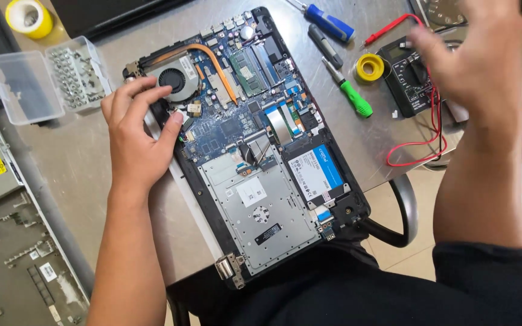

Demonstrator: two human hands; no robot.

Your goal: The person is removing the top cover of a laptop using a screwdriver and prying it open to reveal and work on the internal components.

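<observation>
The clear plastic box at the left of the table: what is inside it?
The clear plastic box lies open. Its right half holds many small metal screws in compartments; the other half looks empty. Screw types are too small to tell.

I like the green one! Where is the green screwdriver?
In the head view, the green screwdriver lies on the metal table, right of the opened laptop, beside the yellow tape roll.

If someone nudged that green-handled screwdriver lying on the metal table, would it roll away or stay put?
The green-handled screwdriver would probably roll: its handle looks round and the steel table looks smooth. It might not go far, since the yellow tape roll and the black multimeter lie close by. It looks stiff and light, so easy to lift.
</observation>
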